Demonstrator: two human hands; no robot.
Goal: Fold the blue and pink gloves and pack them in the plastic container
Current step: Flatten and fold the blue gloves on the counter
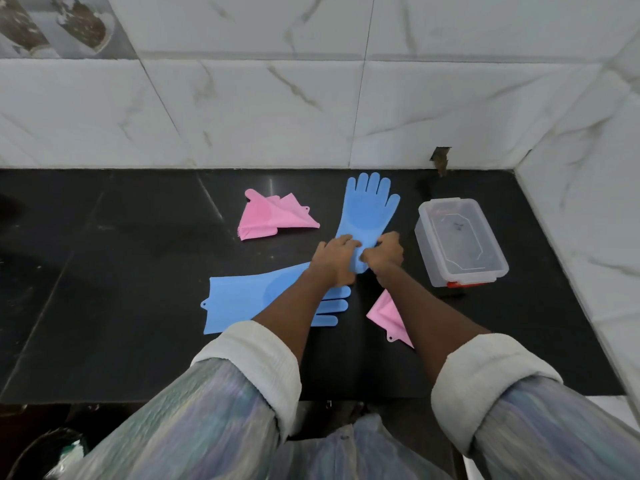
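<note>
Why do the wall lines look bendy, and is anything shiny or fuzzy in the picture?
In the head view, the wide lens bows the tile wall lines; the black counter shows faint shiny streaks near the back; the sleeves at the bottom look soft and blurry; the blue glove and plastic container stay fairly sharp.

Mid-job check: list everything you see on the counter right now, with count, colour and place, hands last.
blue gloves: 2, blue; one flat, fingers toward the wall, cuff end under both hands; the other flat at front left, partly under the left forearm.
pink gloves: 2, pink; one folded at back left; the other front centre, partly hidden by the right forearm.
plastic container: 1, clear with red clip, right side, lid on.
counter: 1, black.
wall tiles: white marbled, behind and right.
left hand: grips the blue glove's cuff.
right hand: grips the same cuff.
</note>
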